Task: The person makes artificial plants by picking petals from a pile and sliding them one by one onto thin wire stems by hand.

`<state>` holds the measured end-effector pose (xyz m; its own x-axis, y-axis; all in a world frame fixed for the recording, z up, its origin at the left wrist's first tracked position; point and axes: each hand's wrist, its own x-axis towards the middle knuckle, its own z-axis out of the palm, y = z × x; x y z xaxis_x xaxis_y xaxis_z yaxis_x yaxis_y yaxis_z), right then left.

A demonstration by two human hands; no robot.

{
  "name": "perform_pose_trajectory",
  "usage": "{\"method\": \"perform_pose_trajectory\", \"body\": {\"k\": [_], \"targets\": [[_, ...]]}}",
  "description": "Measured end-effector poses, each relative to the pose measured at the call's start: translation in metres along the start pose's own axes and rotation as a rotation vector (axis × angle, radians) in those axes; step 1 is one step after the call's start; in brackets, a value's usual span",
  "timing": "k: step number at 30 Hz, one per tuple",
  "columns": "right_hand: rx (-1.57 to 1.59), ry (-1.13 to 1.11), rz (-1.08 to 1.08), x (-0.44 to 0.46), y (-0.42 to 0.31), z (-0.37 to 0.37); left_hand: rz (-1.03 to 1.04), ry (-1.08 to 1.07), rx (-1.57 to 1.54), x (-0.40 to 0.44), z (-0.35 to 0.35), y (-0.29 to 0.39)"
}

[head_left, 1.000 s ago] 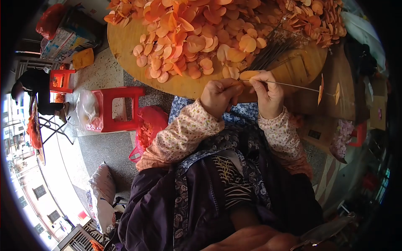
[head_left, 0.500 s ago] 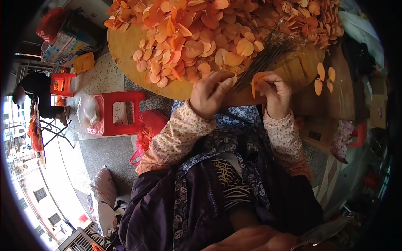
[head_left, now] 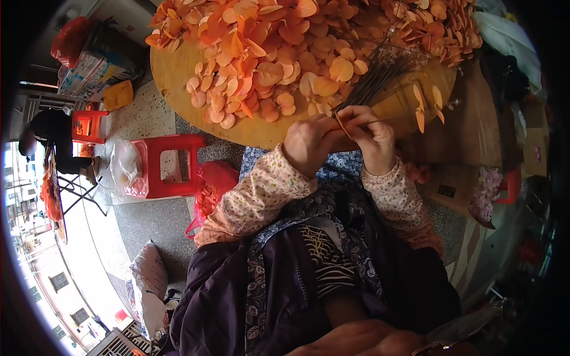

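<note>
My left hand [head_left: 307, 144] and my right hand [head_left: 373, 141] meet at the table's near edge, fingers pinched close together. Between the fingertips is an orange artificial leaf [head_left: 342, 126], seen nearly edge-on. A thin stem with several orange leaves [head_left: 420, 111] runs out to the right from my right hand. Just beyond my fingers lies a bundle of dark thin stems [head_left: 374, 82]. Behind my left hand spreads a large heap of round orange leaves [head_left: 270, 74]. My fingers partly hide what my left hand grips.
The round wooden table [head_left: 172, 80] carries the heap. To the left stands a red plastic stool [head_left: 155, 166] with a clear bag on it, beside a red bag [head_left: 214, 184] of orange pieces. A person [head_left: 56, 139] sits farther left. Cardboard [head_left: 448, 187] lies at lower right.
My right hand has moved left and my left hand slightly right, so they now meet. The orange leaf came left with the right hand, and the leafy stem shifted left and turned.
</note>
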<state>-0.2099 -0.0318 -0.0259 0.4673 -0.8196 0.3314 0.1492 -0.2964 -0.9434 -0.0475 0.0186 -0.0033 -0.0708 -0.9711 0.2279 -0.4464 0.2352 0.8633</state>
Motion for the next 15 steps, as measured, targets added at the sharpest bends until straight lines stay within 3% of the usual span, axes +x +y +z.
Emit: {"method": "perform_pose_trajectory", "body": {"k": [4,6,7,9,10,13,15], "targets": [[0.116,0.028,-0.007,0.002,0.000,-0.003,-0.067,-0.018,-0.038,-0.003,-0.003,0.002],[0.327,0.094,0.263,0.001,-0.007,-0.004,-0.089,-0.008,-0.074,-0.006,0.003,-0.012],[0.323,0.101,0.255,0.000,-0.006,-0.005,-0.122,0.006,-0.111,-0.005,0.003,-0.011],[-0.101,-0.043,0.229,-0.004,-0.001,-0.006,-0.137,-0.021,-0.095,-0.007,0.002,-0.005],[-0.064,0.034,0.337,-0.004,-0.006,-0.003,-0.126,-0.040,-0.047,-0.006,0.003,-0.004],[-0.083,0.056,0.325,0.000,-0.008,-0.009,-0.111,-0.073,-0.027,-0.006,0.001,0.003],[0.153,0.206,0.346,0.007,-0.009,-0.027,-0.245,-0.125,-0.150,-0.009,-0.002,0.004]]}}
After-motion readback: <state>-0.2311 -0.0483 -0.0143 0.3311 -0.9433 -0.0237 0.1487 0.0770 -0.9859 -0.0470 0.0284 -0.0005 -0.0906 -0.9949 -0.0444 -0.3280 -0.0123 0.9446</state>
